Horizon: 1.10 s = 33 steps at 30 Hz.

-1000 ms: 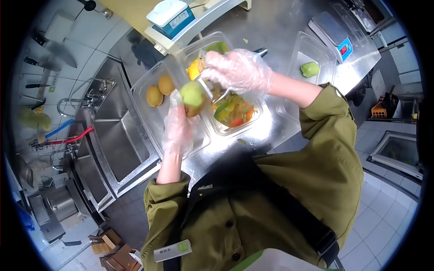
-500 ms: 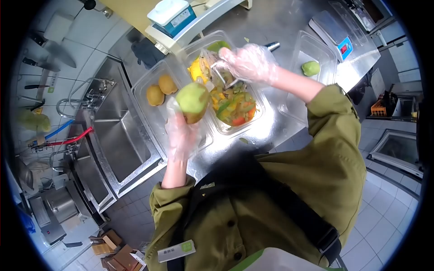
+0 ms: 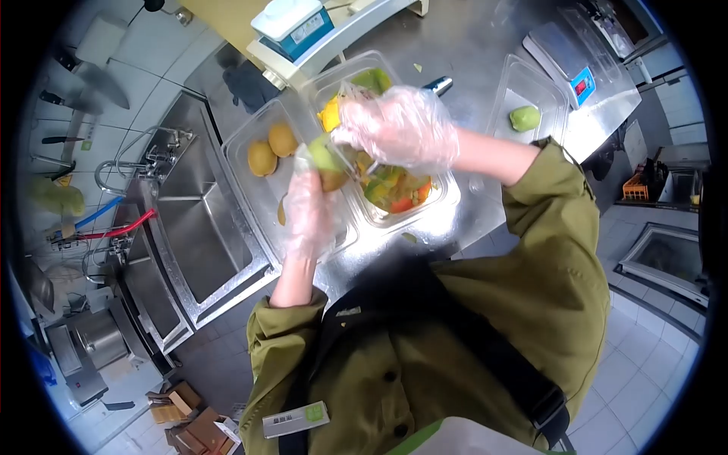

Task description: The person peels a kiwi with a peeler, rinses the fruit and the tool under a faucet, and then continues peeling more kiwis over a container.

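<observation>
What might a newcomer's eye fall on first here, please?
It would probably be the partly peeled kiwifruit in the plastic-gloved left hand, with the right hand close beside it. Next might come the orange, yellow and green scraps in the clear container below the right hand, then two brown kiwifruit in the tub left of it.

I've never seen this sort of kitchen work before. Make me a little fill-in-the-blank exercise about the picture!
1. The plastic-gloved left hand holds a partly peeled round fruit whose remaining skin is brown and bare flesh is ____.
2. In the clear plastic tub beside the steel sink, ____ brown oval fruits lie in full view.
3. Beside the thin blue hose is a ____ one.

Missing words: green; two; red.
</observation>
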Tool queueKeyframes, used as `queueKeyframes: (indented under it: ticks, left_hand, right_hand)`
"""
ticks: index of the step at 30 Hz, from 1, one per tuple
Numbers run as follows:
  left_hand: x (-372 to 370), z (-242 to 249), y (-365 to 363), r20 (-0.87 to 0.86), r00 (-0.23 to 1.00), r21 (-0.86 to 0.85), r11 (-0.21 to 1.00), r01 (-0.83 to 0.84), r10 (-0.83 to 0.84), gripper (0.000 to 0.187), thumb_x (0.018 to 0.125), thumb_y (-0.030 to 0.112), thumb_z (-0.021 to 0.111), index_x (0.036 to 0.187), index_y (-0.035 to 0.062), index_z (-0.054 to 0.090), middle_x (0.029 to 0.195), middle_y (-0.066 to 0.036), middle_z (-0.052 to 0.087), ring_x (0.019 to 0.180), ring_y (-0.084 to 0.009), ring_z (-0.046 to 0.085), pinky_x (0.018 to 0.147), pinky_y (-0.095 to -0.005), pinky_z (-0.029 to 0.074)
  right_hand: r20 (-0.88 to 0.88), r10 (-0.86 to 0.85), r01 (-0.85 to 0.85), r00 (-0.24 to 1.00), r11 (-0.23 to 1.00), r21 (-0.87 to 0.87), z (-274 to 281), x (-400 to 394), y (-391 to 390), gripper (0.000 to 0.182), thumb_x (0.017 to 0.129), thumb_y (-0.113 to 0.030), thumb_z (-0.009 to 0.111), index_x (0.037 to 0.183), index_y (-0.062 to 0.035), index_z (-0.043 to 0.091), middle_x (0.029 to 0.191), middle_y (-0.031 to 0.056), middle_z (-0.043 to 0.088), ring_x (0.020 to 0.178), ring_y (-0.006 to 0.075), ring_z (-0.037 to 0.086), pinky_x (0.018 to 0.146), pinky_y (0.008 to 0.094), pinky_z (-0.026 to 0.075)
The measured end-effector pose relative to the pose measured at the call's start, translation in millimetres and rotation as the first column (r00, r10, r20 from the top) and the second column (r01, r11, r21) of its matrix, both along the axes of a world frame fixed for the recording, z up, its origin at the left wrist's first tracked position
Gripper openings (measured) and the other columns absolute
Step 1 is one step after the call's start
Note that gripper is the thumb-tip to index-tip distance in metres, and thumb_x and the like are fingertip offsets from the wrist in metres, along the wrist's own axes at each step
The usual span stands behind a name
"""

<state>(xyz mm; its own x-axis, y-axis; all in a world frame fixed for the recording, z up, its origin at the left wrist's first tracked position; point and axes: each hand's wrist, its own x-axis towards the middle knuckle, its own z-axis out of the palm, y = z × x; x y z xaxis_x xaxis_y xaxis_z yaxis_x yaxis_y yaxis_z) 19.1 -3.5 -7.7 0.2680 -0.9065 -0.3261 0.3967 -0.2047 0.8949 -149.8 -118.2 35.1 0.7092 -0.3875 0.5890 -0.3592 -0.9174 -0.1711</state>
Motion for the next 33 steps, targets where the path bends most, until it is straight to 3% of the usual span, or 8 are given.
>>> queueKeyframes:
  ticks: [3, 6, 16, 18, 21, 26, 29, 33]
  left_hand:
    - [-12, 7, 8, -0.059, 0.995, -0.144, 0.986, -0.088, 0.08, 0.055, 0.091, 0.053, 0.043, 0.124, 0.0086, 0.046, 0.103, -0.001, 0.054, 0.086, -0.0108, 0.046, 0.074, -0.0245, 0.037]
    - [8, -9, 6, 0.588, 0.801, -0.279, 0.958, 0.069, 0.114, 0.055, 0.094, 0.051, 0.04, 0.124, 0.0054, 0.046, 0.113, -0.003, 0.053, 0.092, -0.0107, 0.052, 0.075, -0.0228, 0.044]
    - [0, -1, 18, -0.216, 0.974, -0.287, 0.958, 0.006, -0.071, 0.047, 0.097, 0.038, 0.042, 0.13, 0.005, 0.042, 0.125, -0.005, 0.05, 0.111, -0.0151, 0.05, 0.094, -0.0274, 0.039]
    - [9, -2, 14, 0.434, 0.9, -0.264, 0.949, 0.174, -0.044, 0.046, 0.096, 0.037, 0.044, 0.129, 0.0045, 0.042, 0.127, -0.007, 0.049, 0.115, -0.0191, 0.049, 0.097, -0.0308, 0.039]
    - [0, 0, 6, -0.184, 0.983, -0.229, 0.972, -0.051, 0.008, 0.047, 0.094, 0.037, 0.049, 0.13, 0.0065, 0.042, 0.122, -0.005, 0.053, 0.108, -0.0183, 0.053, 0.092, -0.0291, 0.042]
    - [-6, 1, 4, -0.144, 0.988, -0.204, 0.979, 0.028, -0.058, 0.052, 0.093, 0.039, 0.051, 0.13, 0.0044, 0.041, 0.119, -0.004, 0.054, 0.107, -0.0177, 0.053, 0.092, -0.0289, 0.043]
    - [15, -18, 15, 0.354, 0.93, -0.149, 0.975, 0.164, -0.102, 0.055, 0.092, 0.04, 0.052, 0.131, 0.0036, 0.04, 0.12, -0.004, 0.054, 0.107, -0.0171, 0.053, 0.093, -0.0298, 0.043]
    - [1, -5, 16, -0.044, 0.997, -0.193, 0.98, 0.057, -0.067, 0.053, 0.091, 0.037, 0.055, 0.131, 0.0041, 0.041, 0.122, -0.006, 0.053, 0.11, -0.0166, 0.051, 0.095, -0.0295, 0.04]
  right_hand:
    - [-0.212, -0.112, 0.077, 0.971, 0.983, -0.167, -35, -3, -30, 0.018, 0.088, -0.026, 0.053, 0.083, -0.009, 0.048, 0.049, 0.0101, 0.051, 0.043, 0.0271, 0.055, 0.036, 0.0375, 0.043]
    - [-0.176, -0.196, 0.203, 0.965, 0.979, 0.025, -35, -12, -30, 0.018, 0.087, -0.025, 0.056, 0.085, -0.0095, 0.047, 0.047, 0.0101, 0.048, 0.04, 0.0287, 0.053, 0.035, 0.0373, 0.042]
    - [-0.286, -0.095, 0.094, 0.954, 0.995, -0.015, -44, -8, -36, 0.017, 0.089, -0.025, 0.052, 0.091, -0.0089, 0.049, 0.053, 0.0127, 0.054, 0.045, 0.033, 0.055, 0.041, 0.0405, 0.045]
    - [-0.297, -0.151, 0.171, 0.943, 0.984, 0.044, -42, -18, -34, 0.021, 0.089, -0.028, 0.052, 0.09, -0.008, 0.047, 0.052, 0.0125, 0.053, 0.046, 0.0326, 0.056, 0.041, 0.0393, 0.045]
    - [-0.154, -0.084, 0.102, 0.984, 0.988, 0.113, -24, -19, -28, 0.025, 0.089, -0.032, 0.053, 0.09, -0.0083, 0.046, 0.049, 0.0112, 0.05, 0.043, 0.0322, 0.054, 0.04, 0.0396, 0.044]
    - [-0.156, -0.03, 0.049, 0.987, 0.991, 0.124, 8, -4, -8, 0.022, 0.088, -0.032, 0.054, 0.089, -0.011, 0.049, 0.051, 0.0099, 0.05, 0.045, 0.0281, 0.056, 0.041, 0.0381, 0.045]
    - [-0.124, -0.008, -0.001, 0.992, 0.997, -0.073, -25, -5, -34, 0.019, 0.086, -0.028, 0.056, 0.083, -0.0119, 0.048, 0.048, 0.0093, 0.049, 0.042, 0.0272, 0.055, 0.038, 0.0368, 0.044]
    - [-0.125, -0.087, 0.111, 0.988, 0.973, 0.202, -25, -20, -37, 0.024, 0.087, -0.031, 0.059, 0.085, -0.0107, 0.047, 0.051, 0.0132, 0.051, 0.047, 0.0339, 0.054, 0.041, 0.0394, 0.043]
